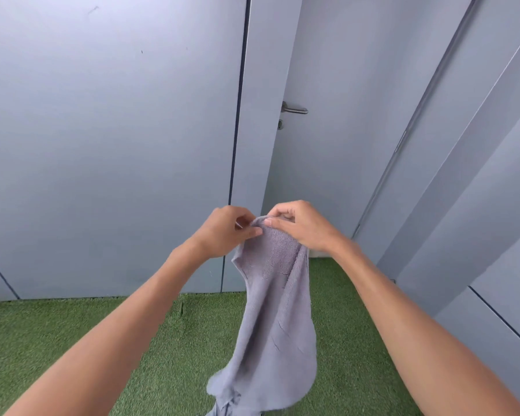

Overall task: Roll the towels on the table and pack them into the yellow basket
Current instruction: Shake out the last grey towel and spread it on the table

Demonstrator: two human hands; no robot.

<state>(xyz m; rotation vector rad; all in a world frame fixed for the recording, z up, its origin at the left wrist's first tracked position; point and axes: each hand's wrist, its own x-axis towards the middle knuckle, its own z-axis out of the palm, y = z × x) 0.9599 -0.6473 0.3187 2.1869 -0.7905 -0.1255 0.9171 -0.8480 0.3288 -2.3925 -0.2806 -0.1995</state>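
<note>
A grey-lilac towel [275, 310] hangs in the air in front of the person, held up by its top edge and drooping down in loose folds, its lower end blurred and running out of the bottom of the view. The top edge is bunched into a narrow hump between the two hands, which sit close together, almost touching. The left hand [222, 231] pinches the towel's upper left corner, fingers curled in and thumb pressed against the cloth. The right hand [294, 225] grips the same edge from the other side, fingers bent over the top of the hump and thumb lying along the front of the fabric. Both bare forearms reach up from the lower corners of the view toward the towel. Beneath the hanging cloth lies a floor of green artificial grass [72, 334]. Behind it stand plain grey wall panels [102, 145], and just right of the middle a grey door [342, 130] with a metal lever handle [294, 108] and a small lock below it
</note>
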